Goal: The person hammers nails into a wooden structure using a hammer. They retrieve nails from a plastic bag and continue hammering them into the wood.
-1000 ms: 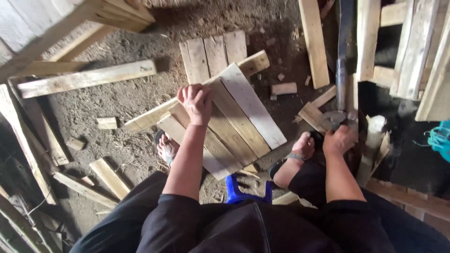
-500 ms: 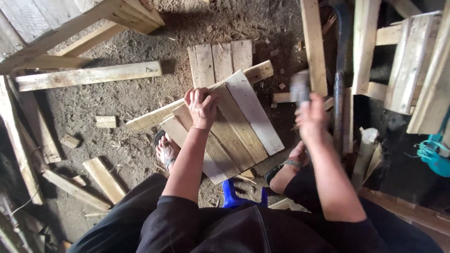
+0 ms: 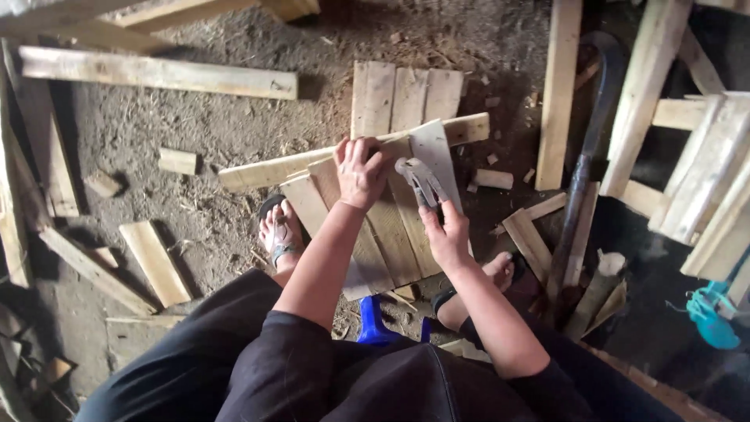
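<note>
At frame centre, the left hand (image 3: 361,173) presses curled fingers on the upper edge of the slatted pale wooden panel (image 3: 375,227) lying on the dirt floor (image 3: 195,117). The right hand (image 3: 447,234) grips a metal claw hammer (image 3: 420,181), its head over the panel's white right slat. Bare floor lies upper left.

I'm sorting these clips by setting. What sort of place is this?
Probably a rough woodworking shed or yard. The floor is bare dirt strewn with offcuts, loose planks lie all around, and the right hand holds a hammer over a slatted wooden panel that the left hand steadies.
</note>
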